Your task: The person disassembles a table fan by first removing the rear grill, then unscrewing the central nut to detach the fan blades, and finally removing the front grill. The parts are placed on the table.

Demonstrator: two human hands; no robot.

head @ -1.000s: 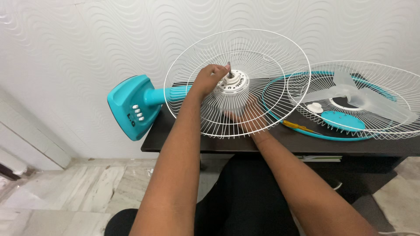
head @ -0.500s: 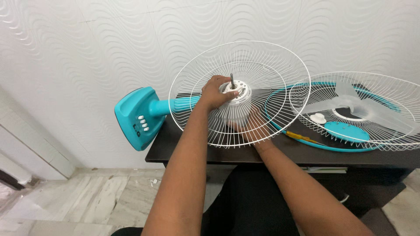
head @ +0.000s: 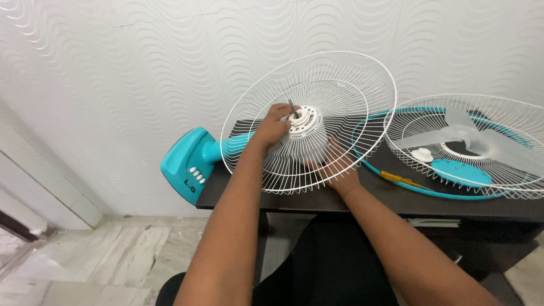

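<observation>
A round white wire guard (head: 309, 122) is held tilted over the front left of a dark table (head: 362, 190). The left hand (head: 272, 126) is pinched on the white plastic hub ring (head: 302, 120) beside a thin metal shaft (head: 293, 108). The right hand (head: 338, 165) is spread behind the wires, against the smooth white motor housing (head: 306, 147). A teal base (head: 190, 164) overhangs the table's left edge; a second guard (head: 470, 144) lies close on the right.

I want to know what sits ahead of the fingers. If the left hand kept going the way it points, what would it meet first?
The left hand points right and slightly up, at the fan's white hub and metal shaft in the rear grille. It would likely meet the hub ring first; it looks almost touching, though depth is unclear.
</observation>
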